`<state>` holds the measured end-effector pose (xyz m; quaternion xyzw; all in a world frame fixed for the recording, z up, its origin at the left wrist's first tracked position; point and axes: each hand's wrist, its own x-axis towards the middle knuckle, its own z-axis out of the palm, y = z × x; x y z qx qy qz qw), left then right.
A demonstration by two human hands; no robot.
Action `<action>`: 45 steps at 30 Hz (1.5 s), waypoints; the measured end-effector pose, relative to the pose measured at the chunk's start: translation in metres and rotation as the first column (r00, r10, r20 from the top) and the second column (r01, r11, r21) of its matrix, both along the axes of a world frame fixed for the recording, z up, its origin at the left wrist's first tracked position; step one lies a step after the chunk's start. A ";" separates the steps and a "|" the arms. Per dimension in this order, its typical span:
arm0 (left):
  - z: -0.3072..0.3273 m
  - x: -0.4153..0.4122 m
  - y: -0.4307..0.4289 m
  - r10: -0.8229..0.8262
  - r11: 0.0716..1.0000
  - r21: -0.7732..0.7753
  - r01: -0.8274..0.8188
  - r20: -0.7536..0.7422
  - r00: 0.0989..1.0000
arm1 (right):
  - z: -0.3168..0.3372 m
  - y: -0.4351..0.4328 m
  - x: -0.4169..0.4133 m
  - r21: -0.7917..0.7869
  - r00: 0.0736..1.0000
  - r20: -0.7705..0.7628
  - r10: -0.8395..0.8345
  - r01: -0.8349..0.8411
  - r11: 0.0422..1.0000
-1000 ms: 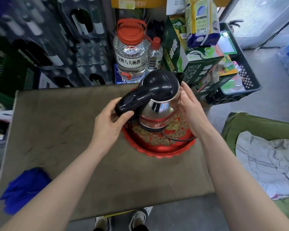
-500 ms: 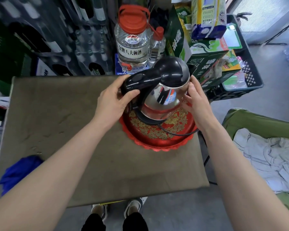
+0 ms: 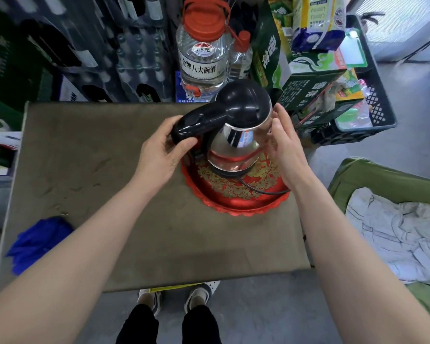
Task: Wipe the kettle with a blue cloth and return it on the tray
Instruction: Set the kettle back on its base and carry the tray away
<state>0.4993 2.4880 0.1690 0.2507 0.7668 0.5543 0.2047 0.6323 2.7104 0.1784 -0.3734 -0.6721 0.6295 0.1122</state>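
Head view: kettle (image 3: 238,135) handle inside left grip (image 3: 159,155)

A black-lidded, mirror-silver kettle (image 3: 236,135) stands on a red tray (image 3: 233,204) with gold floral pattern; the cloth (image 3: 37,242) is blue.

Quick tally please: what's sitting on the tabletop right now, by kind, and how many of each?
Kettle: 1, over the tray, handle gripped by the left hand
Tray: 1, red
Blue cloth: 1, at the table's near left corner
Total: 3
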 end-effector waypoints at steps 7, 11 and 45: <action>0.006 -0.004 0.019 -0.046 0.998 -0.038 0.044 -0.056 0.997 | -0.014 0.010 0.010 0.026 0.998 -0.012 -0.058 0.058 0.998; 0.002 0.002 0.014 -0.080 0.997 -0.022 0.078 -0.055 0.995 | -0.016 0.003 0.019 -0.010 0.996 -0.035 -0.084 0.084 0.996; -0.133 0.032 0.007 0.360 0.882 -0.415 -0.223 0.289 0.887 | -0.114 0.097 0.024 0.275 0.855 0.495 -0.155 0.016 0.961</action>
